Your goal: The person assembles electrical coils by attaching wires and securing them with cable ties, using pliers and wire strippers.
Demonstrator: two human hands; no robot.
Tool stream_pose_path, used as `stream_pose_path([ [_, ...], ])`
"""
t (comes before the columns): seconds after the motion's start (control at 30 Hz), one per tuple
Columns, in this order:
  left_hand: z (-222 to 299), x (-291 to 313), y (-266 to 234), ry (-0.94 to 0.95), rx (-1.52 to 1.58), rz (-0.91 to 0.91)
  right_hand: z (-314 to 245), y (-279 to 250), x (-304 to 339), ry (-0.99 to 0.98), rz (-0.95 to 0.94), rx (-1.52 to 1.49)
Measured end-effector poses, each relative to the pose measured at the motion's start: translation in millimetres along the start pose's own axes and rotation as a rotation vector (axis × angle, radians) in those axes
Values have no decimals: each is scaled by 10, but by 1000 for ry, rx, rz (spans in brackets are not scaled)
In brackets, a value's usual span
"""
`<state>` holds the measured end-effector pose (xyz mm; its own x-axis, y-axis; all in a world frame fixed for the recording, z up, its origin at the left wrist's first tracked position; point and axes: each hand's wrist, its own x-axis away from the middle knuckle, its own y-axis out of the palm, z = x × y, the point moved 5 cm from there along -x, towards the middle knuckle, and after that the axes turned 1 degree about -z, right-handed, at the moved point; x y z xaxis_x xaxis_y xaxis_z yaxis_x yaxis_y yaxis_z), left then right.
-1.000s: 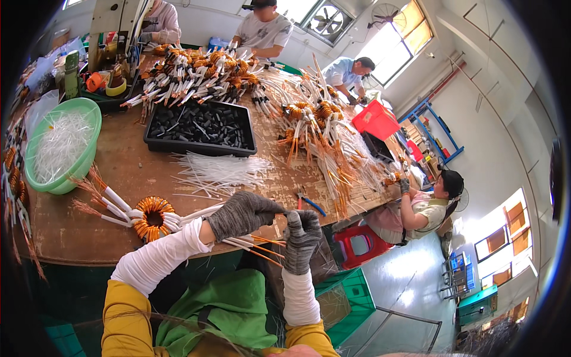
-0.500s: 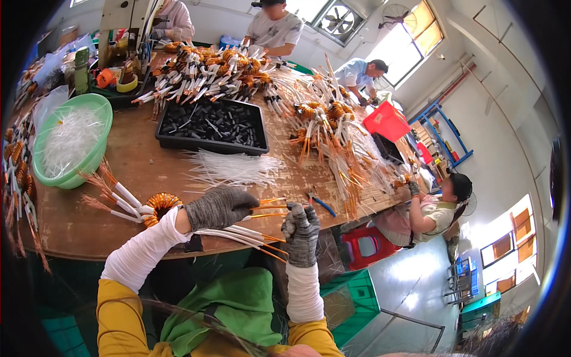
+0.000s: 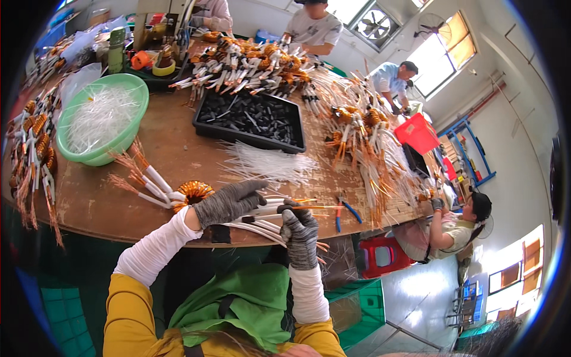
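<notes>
A copper-wound ring coil lies at the table's front edge, with frayed copper wire ends fanning to its left. White-sleeved leads run from it to the right. Over these leads, beside the coil, is my left hand in a grey glove, fingers stretched out and thumb apart. My right hand, gloved alike, is closed around some leads near their bare copper ends. Its fingers partly hide the sleeves. Pliers with red and blue handles lie right of it.
Behind my hands lie loose white sleeves and a black tray of short black tubes. A green basin of clear strips stands left. Coil heaps fill the back. A co-worker sits at the right by a red stool.
My left hand's fingers have straightened from a closed grip. My right hand has turned inward and closed on the lead ends. The whole view has shifted, with the table now further right.
</notes>
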<state>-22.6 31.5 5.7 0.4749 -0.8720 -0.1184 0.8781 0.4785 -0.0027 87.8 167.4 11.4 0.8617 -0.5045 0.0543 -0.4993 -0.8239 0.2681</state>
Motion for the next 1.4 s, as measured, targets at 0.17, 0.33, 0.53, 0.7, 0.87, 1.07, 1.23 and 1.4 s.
stream_pose_path([
  [0.17, -199, 213, -221, -102, -5, 0, 33, 45, -49, -54, 29, 117],
  [0.33, -416, 308, -162, 42, -80, 43, -64, 72, -130, -26, 32, 285],
  [0.53, -340, 302, -162, 60, -155, 86, -156, 266, -133, -25, -64, 214],
  [0.7, -382, 309, -170, 122, -113, 126, -67, 137, -195, 9, -65, 326],
  [0.87, -355, 315, -158, 154, -122, 144, 4, 115, -228, 33, 20, 340],
  [1.07, -338, 329, -168, 128, -82, 132, 302, 466, -148, 23, -228, 344],
  [1.23, -367, 360, -238, 146, -36, 178, 468, 471, -178, 11, -191, 524],
  [1.4, -375, 302, -225, 130, -150, 160, 392, 443, -186, -59, -177, 687],
])
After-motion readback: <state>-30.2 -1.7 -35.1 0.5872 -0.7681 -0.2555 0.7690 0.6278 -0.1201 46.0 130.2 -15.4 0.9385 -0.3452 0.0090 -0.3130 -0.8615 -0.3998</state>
